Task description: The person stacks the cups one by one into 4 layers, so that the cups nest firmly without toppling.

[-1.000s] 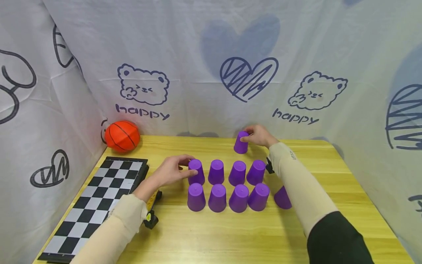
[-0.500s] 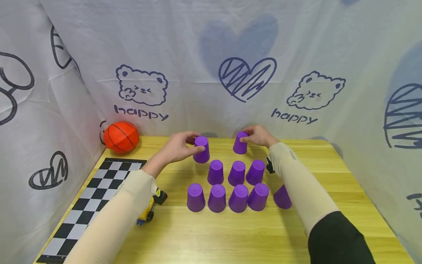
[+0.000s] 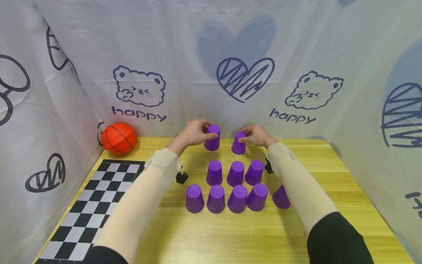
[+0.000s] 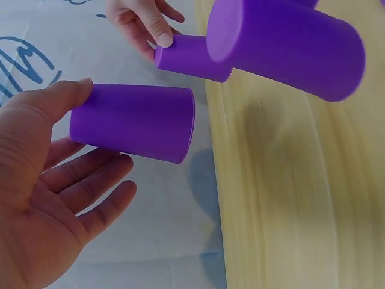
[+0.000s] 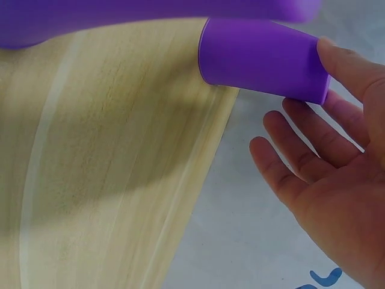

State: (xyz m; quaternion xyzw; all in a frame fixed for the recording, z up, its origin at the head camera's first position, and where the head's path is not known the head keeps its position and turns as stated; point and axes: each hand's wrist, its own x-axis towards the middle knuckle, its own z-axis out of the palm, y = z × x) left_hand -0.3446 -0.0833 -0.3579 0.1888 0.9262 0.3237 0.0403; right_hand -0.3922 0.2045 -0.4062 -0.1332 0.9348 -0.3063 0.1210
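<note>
At the back of the table, my left hand [image 3: 197, 132] pinches an upside-down purple cup [image 3: 213, 138] near its base, thumb on one side and fingers on the other. To its right, my right hand [image 3: 258, 135] pinches another upside-down purple cup [image 3: 239, 143] in the same way. A gap separates the two held cups. In front of them stands a row of three upside-down purple cups [image 3: 235, 173], and nearer still a longer row of several purple cups [image 3: 215, 199]. One more purple cup [image 3: 281, 198] sits at the right, partly hidden by the right forearm.
A black-and-white checkered board [image 3: 95, 200] lies along the table's left side, partly behind the left sleeve. An orange ball [image 3: 119, 138] with black lines sits at the back left corner. A printed white curtain [image 3: 184, 55] hangs behind the wooden table [image 3: 211, 242].
My left hand has carried the leftmost cup of the middle row back and to the right, beside the other held cup. My right hand has stayed nearly still.
</note>
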